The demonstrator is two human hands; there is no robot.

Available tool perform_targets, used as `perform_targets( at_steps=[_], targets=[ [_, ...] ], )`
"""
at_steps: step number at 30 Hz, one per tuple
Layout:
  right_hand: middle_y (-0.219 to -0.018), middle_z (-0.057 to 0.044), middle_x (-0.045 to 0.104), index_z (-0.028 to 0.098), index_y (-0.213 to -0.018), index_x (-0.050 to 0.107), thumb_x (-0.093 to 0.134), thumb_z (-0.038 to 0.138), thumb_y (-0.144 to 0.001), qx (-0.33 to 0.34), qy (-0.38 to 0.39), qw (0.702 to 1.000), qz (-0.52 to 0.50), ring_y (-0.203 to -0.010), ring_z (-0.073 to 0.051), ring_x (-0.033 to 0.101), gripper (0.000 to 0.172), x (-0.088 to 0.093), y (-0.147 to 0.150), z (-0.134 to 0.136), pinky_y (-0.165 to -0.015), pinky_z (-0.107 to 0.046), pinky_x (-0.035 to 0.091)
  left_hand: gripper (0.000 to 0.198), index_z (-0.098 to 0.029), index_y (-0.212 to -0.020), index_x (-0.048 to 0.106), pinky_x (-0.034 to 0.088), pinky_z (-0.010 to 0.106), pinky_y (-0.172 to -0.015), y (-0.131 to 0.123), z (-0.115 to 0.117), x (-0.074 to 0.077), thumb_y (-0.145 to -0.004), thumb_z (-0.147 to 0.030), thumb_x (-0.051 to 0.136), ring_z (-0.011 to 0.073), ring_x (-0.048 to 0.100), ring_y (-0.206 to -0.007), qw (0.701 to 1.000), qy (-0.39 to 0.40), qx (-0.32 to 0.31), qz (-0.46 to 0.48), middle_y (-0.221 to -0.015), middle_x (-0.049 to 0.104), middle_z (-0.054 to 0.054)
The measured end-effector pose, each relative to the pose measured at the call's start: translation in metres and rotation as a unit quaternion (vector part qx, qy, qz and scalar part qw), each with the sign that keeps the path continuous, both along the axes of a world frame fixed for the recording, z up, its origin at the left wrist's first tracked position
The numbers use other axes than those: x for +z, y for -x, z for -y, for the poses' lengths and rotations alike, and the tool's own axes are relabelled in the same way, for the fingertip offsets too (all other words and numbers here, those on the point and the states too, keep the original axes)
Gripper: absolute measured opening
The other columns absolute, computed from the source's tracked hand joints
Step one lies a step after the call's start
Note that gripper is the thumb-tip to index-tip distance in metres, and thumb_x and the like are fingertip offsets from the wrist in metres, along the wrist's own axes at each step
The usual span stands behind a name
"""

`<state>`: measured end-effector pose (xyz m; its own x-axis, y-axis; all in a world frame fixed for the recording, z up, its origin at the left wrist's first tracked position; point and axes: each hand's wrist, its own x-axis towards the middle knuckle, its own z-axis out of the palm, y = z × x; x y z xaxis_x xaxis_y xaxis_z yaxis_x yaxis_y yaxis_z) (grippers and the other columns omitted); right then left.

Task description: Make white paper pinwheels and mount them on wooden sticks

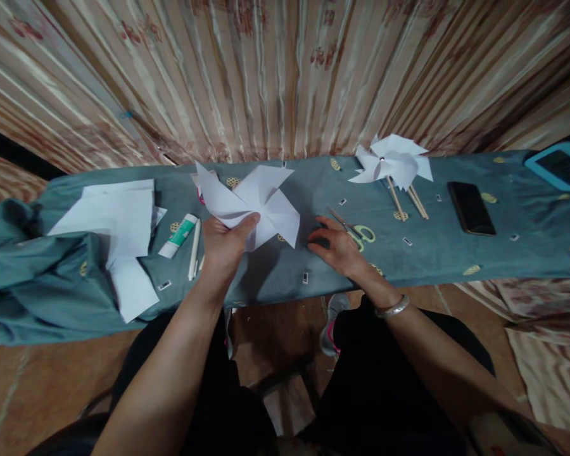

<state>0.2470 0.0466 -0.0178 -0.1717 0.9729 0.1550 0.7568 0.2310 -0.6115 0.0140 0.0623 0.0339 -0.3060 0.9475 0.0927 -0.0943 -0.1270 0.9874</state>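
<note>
A white paper pinwheel [270, 206] is pinched in my left hand [225, 244], the thumb pressed near its centre and the blades fanning out around it. My right hand [335, 246] hovers over the cloth to the right of the pinwheel, fingers apart and holding nothing. Just beyond that hand lies a pair of scissors [365, 234] with light green handles, partly covered by it. Left of my left hand are a white pen [194, 250] and a green and white glue stick [179, 235].
White paper sheets [128, 212] lie at the left of the cloth-covered table [294, 285]. Finished-looking pinwheels [399, 159] on wooden sticks rest at the back right. Farther right are a dark phone [471, 208] and a blue-framed tablet [563, 166]. A curtain [275, 82] hangs behind.
</note>
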Motion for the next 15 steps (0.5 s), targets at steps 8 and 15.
perform_targets(
  at_steps=[8, 15],
  targets=[
    [-0.136, -0.013, 0.061, 0.021, -0.088, 0.074, 0.060, 0.016, -0.079, 0.030, -0.005, 1.000, -0.003, -0.131, -0.030, 0.054, 0.017, 0.0002, 0.0003, 0.0052, -0.110, -0.051, 0.041, 0.030, -0.021, -0.084, 0.073, 0.058, 0.035, -0.080, -0.0016, 0.0000, 0.0014, -0.057, -0.028, 0.084, 0.0242, 0.070, -0.086, 1.000, 0.005, 0.005, 0.004, -0.082, 0.076, 0.002],
    [-0.121, -0.008, 0.068, 0.023, -0.085, 0.075, 0.068, 0.026, -0.081, 0.002, -0.015, 1.000, -0.016, -0.118, -0.029, 0.061, 0.009, 0.0048, 0.0052, 0.0035, -0.105, -0.048, 0.045, 0.026, -0.019, -0.079, 0.072, 0.058, 0.034, -0.078, -0.0037, 0.0007, 0.0023, -0.057, -0.028, 0.084, 0.0229, 0.070, -0.083, 1.000, 0.006, 0.001, 0.009, -0.080, 0.075, 0.002]
  ],
)
